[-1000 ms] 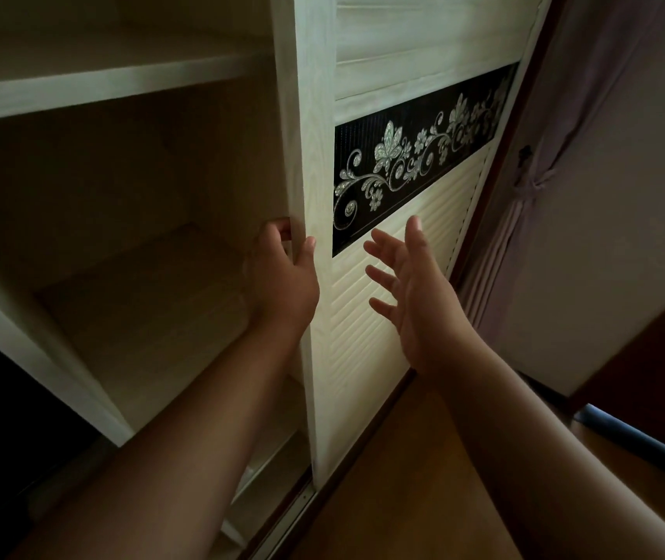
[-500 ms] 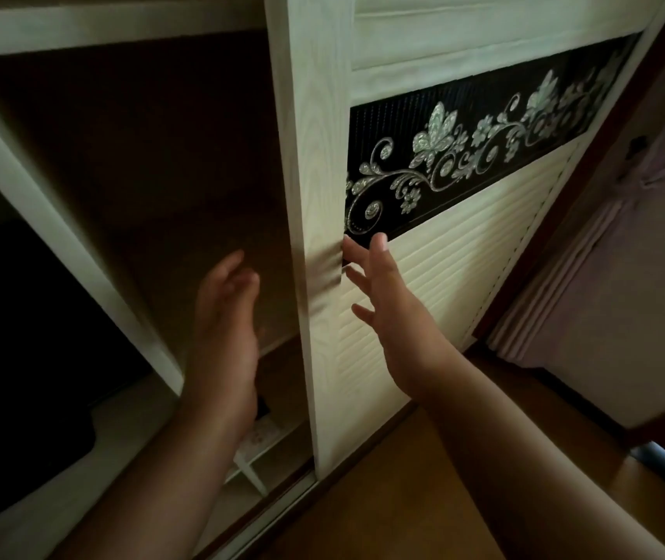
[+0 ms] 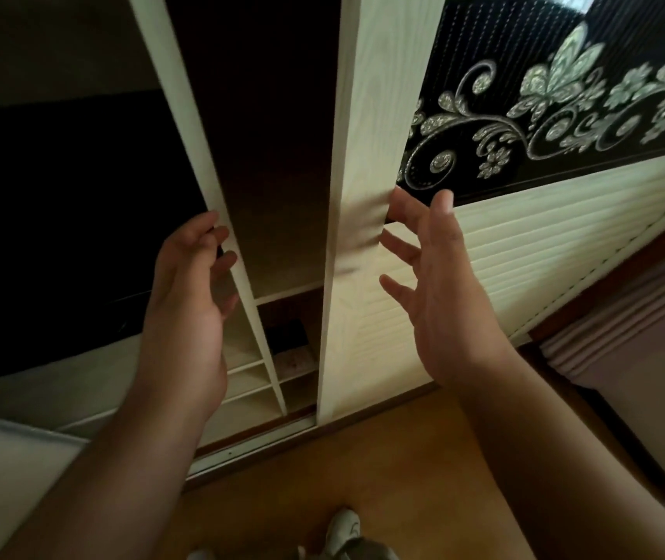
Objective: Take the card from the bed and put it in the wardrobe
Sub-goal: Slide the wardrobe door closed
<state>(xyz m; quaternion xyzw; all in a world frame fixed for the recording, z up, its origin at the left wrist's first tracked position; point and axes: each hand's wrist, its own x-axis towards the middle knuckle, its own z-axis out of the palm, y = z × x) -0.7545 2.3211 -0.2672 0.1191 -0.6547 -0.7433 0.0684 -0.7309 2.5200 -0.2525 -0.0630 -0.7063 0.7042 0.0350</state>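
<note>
Dim bedroom corner, wooden floor near, wardrobe filling the far side, dark inside. Sliding door standing right of a narrow opening, pale wood frame with a black floral band and slatted panel below. Pale upright divider leaning across the left of the gap.

Left hand raised beside the divider, fingers loosely curled, fingertips at or just beside its edge, holding nothing. Right hand spread wide open, fingers splayed, hovering at the door frame near the band; contact with the wood hard to confirm. No card in either hand.

Low in the gap, on a small shelf beside the door's edge, a pale flat thing, possibly the card; too dim and small to confirm.

Probably closing the door, placement seemingly done. To do it well: flat palm on the frame rather than the slats, steady push leftward along the track, left fingers cleared from the gap before the edge arrives, slowing near the end to avoid a slam.
</note>
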